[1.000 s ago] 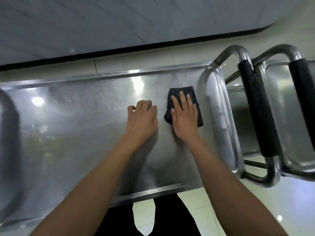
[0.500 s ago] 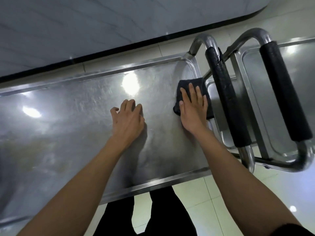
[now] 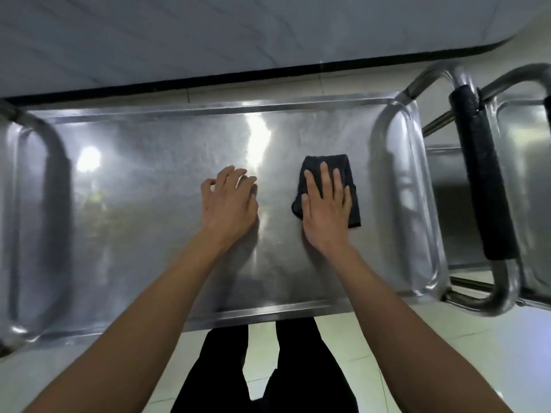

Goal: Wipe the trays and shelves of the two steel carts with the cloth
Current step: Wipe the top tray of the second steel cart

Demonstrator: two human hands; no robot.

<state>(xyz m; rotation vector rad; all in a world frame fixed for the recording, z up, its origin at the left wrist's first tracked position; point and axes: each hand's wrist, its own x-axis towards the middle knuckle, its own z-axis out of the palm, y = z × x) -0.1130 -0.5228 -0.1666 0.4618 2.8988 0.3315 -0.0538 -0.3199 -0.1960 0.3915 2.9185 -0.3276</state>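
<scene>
The right hand lies flat on a folded dark cloth, fingers straight and slightly apart, pressing it onto the top tray of the near steel cart, right of the tray's centre. The left hand rests on the bare tray surface just left of the cloth, fingers bent with the tips on the metal, holding nothing. Bright light reflections show on the tray's far half. At the right end stands the cart's tubular handle with a black grip. Beyond it, at the right edge, part of a second steel cart is visible. Pale floor tiles lie below.
</scene>
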